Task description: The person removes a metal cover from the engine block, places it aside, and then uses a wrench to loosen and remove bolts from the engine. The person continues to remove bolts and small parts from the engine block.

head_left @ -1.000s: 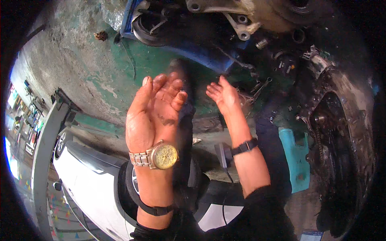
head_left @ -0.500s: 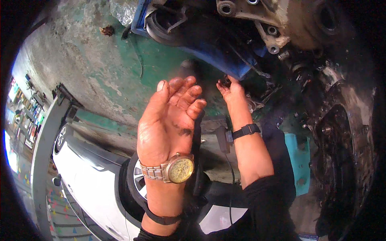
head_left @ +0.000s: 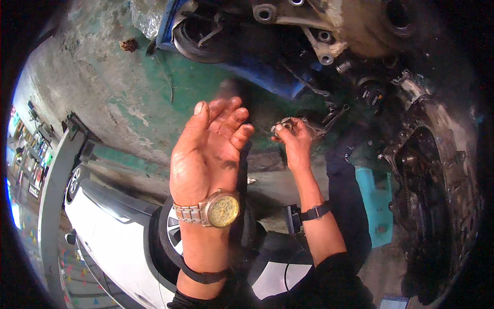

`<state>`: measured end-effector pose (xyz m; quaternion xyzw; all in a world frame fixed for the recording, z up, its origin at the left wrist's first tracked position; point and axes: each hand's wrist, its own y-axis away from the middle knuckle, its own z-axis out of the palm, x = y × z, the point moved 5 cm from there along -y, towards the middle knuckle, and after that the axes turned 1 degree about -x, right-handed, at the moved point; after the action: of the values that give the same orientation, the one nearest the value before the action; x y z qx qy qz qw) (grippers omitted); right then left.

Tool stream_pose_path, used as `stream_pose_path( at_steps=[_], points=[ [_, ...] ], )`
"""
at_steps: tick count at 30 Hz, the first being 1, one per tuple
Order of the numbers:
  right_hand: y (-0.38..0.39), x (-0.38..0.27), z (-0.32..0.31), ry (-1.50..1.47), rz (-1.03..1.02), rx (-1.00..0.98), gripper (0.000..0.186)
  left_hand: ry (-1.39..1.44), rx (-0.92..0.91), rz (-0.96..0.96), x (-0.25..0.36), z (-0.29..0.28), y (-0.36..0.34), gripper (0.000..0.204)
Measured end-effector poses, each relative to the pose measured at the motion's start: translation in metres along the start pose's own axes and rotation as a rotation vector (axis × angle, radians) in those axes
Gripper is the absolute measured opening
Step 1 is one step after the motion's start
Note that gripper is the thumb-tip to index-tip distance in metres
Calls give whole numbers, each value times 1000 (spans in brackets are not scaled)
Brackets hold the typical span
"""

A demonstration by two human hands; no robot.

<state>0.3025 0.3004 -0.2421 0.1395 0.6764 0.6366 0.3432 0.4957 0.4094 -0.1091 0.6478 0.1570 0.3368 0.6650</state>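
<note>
My left hand (head_left: 208, 152) is held palm up in the middle of the view, its dark-smudged fingers slightly curled and apart, with nothing visible in it. To its right, my right hand (head_left: 297, 144) is closed on some small metal parts (head_left: 283, 126), pinched between thumb and fingers; their exact kind is too small to make out. Just beyond the right hand, a spanner (head_left: 335, 119) lies among other dark metal pieces on the floor. Farther off stands a blue crate (head_left: 257, 77) loaded with greasy engine parts and a round pulley (head_left: 188, 46).
Greasy engine castings (head_left: 432, 149) fill the right side, and a pale metal housing (head_left: 355, 23) is at the upper right. A turquoise plastic stool (head_left: 374, 206) stands near my right forearm. Lower left are a white car (head_left: 110, 226) and a grey post (head_left: 54, 180).
My right hand has drawn back from the crate's edge toward me, and small metal parts now show in its fingers. The left hand keeps its palm-up pose. The whole view has shifted slightly.
</note>
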Motion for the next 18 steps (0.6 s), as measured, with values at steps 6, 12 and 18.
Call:
stream_pose_path(
  at_steps=[6,12,18],
  points=[
    [7,-37,10,169,-199,-55,25,11,-12,-16,-2,1,0,25],
    [2,-86,36,268,-330,-94,24,26,-20,-8,-1,3,0,25],
    [-8,-126,62,588,-580,66,21,36,2,-1,-2,2,1,25]
  ],
)
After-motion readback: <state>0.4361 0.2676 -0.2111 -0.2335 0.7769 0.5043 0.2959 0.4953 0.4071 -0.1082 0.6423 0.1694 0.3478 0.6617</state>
